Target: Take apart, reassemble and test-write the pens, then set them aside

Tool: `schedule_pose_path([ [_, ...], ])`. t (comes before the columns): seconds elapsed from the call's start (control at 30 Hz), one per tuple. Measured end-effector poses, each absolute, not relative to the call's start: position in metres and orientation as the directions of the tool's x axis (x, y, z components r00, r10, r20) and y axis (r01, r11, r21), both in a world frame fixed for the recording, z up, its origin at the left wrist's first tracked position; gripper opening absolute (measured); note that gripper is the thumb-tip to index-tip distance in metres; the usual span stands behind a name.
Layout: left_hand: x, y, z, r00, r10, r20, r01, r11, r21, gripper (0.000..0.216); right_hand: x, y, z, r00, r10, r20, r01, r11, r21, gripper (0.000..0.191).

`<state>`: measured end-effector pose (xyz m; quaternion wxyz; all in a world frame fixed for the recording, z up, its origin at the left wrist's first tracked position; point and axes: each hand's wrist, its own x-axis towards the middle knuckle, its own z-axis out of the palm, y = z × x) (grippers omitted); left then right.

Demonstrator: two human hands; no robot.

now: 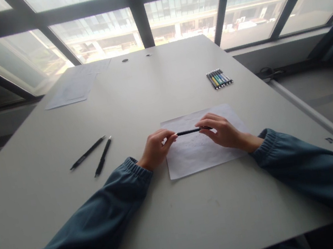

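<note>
A slim black pen [187, 132] lies level between my two hands, just above a white sheet of paper [189, 163] with faint marks on it. My left hand [156, 147] pinches the pen's left end between thumb and fingers. At the other end, my right hand [221, 132] grips it with the fingertips, covering part of that end. Two black pens [87, 153] [103, 156] rest on the table to the left of my left hand, angled towards each other.
On the white table [147, 89], a row of several pens with coloured barrels [219, 78] sits at the right. Loose papers [72, 85] lie at the far left. Windows [186, 16] stand beyond the far edge, and a small dark mark [329, 140] is near the right edge.
</note>
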<state>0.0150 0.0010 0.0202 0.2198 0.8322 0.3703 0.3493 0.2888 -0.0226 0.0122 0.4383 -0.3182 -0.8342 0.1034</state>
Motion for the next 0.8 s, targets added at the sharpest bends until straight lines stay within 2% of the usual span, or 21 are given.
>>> schedule_pose_path([
  [0.43,0.0175,0.0004,0.0199,0.464,0.738,0.49,0.4,-0.668,0.627,0.015,0.2887,-0.0234,0.012,-0.414,0.624,0.663,0.431,0.776,-0.461,0.019],
  [0.57,0.0165,0.0023,0.0184,0.477,0.742,0.472,0.387,-0.659,0.645,0.034,0.2885,-0.0237,0.0121,-0.414,0.629,0.658,0.433,0.772,-0.465,0.019],
  [0.7,0.0147,0.0028,0.0195,0.468,0.782,0.411,0.425,-0.607,0.672,0.032,0.2884,-0.0236,0.0124,-0.409,0.628,0.662,0.434,0.772,-0.464,0.019],
  [0.8,0.0134,0.0031,0.02,0.485,0.786,0.383,0.429,-0.596,0.679,0.045,0.2884,-0.0234,0.0126,-0.412,0.62,0.668,0.432,0.778,-0.456,0.019],
])
